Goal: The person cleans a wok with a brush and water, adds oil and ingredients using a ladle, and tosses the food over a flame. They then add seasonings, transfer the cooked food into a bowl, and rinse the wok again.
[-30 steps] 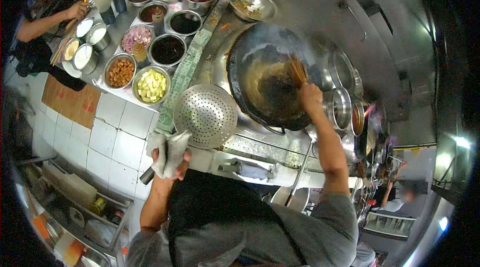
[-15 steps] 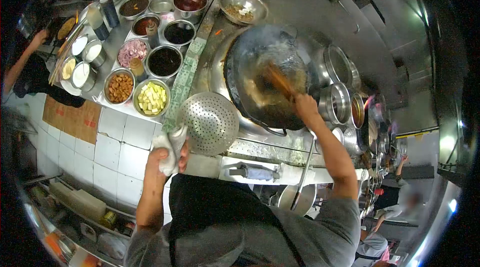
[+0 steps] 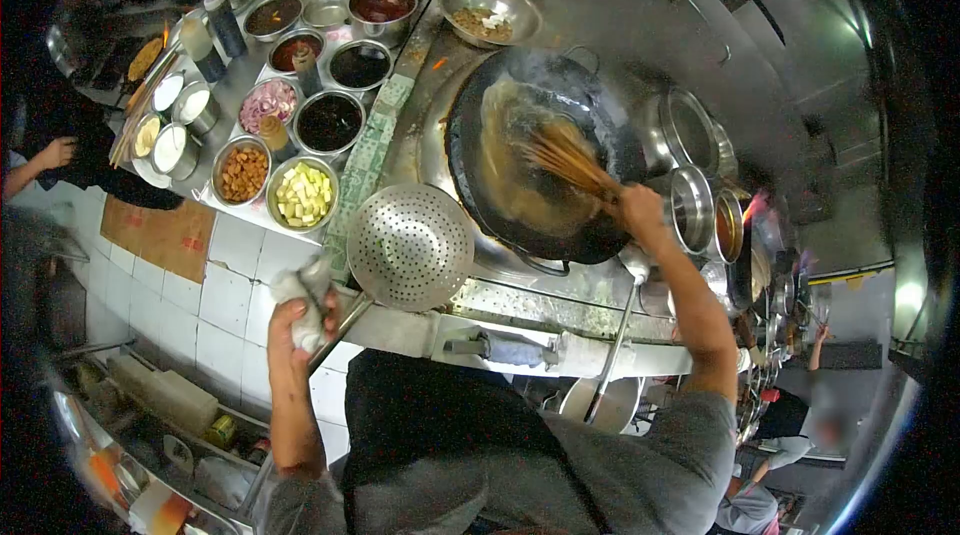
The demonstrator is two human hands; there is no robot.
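My right hand [image 3: 642,211] is closed round the handle of a bamboo wok brush [image 3: 568,163]. The brush's splayed bristles reach into the big dark wok [image 3: 475,197], where brownish, cloudy liquid [image 3: 505,185] lies on the bottom. Bunched white cloth [image 3: 300,297] is gripped in my left hand [image 3: 293,330], off the counter's front edge above the tiled floor. A perforated metal strainer [image 3: 410,247] rests between that hand and the wok, its handle [image 3: 345,331] running down beside my left hand.
Metal tubs of diced yellow pieces [image 3: 302,197], brown chunks [image 3: 241,173], sliced onion [image 3: 268,107] and dark sauces stand at left. A ladle [image 3: 618,335] leans at the front right. Steel pots [image 3: 690,205] line the right side. Another person's hand [image 3: 57,153] is at far left.
My left hand has moved left with the cloth, uncovering the strainer's handle. The brush and my right hand have shifted slightly right, and the steam over the wok looks thinner.
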